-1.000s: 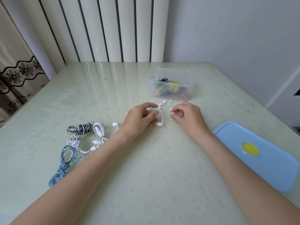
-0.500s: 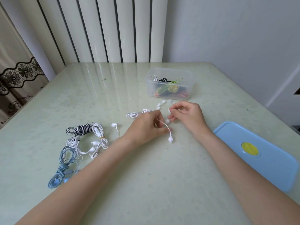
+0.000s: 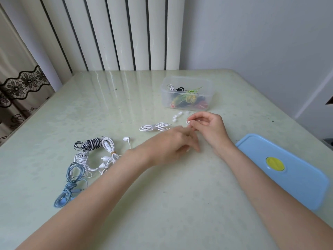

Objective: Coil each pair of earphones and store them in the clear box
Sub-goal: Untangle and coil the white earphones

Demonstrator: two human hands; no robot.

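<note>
The clear box stands at the back of the table with several coloured earphones inside. A coiled white pair lies in front of it, just beyond my left hand. That hand is motion-blurred, with its fingers reaching toward my right hand; whether it holds anything is unclear. My right hand pinches a small white ear tip between thumb and fingertips. A white earbud lies left of my left wrist, and its cable runs under that wrist.
A pile of earphones lies at the left: a black-and-white bundle, tangled white ones and a blue pair. Loose white ear tips sit near the box. The blue lid lies at the right.
My left hand slid down and right, off the coiled white pair, which now lies uncovered on the table. The dangling earbud is out of sight. My right hand has barely moved.
</note>
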